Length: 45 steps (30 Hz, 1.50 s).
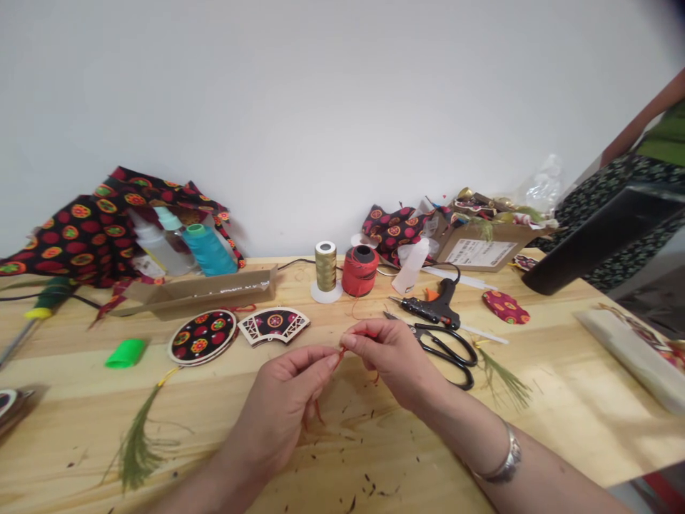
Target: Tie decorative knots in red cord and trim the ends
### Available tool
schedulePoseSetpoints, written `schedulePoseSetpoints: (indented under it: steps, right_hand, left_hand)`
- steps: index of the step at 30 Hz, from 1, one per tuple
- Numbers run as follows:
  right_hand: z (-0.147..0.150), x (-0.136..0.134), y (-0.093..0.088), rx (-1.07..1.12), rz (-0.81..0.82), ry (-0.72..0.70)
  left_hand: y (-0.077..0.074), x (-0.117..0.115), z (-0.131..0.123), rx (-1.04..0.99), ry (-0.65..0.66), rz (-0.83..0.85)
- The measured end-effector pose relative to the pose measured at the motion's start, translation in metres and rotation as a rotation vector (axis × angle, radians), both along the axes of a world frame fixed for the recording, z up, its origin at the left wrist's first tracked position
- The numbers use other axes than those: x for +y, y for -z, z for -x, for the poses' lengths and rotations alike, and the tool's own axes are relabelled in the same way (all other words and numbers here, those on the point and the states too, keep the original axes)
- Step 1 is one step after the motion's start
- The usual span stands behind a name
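A pale wooden counter (567, 407) fills the lower view below a white wall (342, 107). Black fabric with red and yellow circles (90, 235) is heaped at the back left, and a cardboard box (479, 251) sits at the back right. A red thread spool (361, 271) stands beside a gold thread spool (325, 265). Right of the hands lie a hot glue gun (433, 308) and black-handled scissors (447, 355), with a peacock feather (503, 378) just beyond. A round fabric ornament (202, 337) and a fan-shaped wooden ornament (274, 325) lie farther left. The left hand (283, 400) and right hand (390, 360) meet above the counter, each grip nearly closed, pinching a short red thread (342, 351) at the fingertips.
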State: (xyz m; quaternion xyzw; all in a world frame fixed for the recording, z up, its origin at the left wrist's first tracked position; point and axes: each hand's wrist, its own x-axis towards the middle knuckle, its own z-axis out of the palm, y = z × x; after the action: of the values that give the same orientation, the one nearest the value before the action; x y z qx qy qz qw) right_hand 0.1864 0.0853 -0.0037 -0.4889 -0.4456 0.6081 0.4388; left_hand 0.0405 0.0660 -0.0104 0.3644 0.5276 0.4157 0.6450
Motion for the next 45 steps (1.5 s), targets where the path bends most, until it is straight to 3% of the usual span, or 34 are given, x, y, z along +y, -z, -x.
schedulePoseSetpoints:
  steps: [11,21,25,34,45]
  right_hand:
    - [-0.001,0.001,-0.002,-0.003,-0.031,-0.058]
    - [-0.001,0.0,0.0,0.062,0.015,-0.076]
    - [-0.001,0.0,0.002,0.098,0.061,-0.096]
    - [0.008,-0.001,0.01,0.168,0.1,0.02]
    - [0.002,0.0,0.0,-0.175,-0.069,-0.033]
  left_hand:
    - [0.006,-0.001,0.002,-0.007,-0.007,0.072]
    - [-0.006,0.0,-0.002,0.076,-0.032,0.018]
    - [-0.003,-0.001,-0.001,0.063,-0.059,0.03]
    - [0.005,-0.001,0.002,0.111,-0.017,0.007]
    - [0.007,-0.001,0.003,0.046,0.06,0.021]
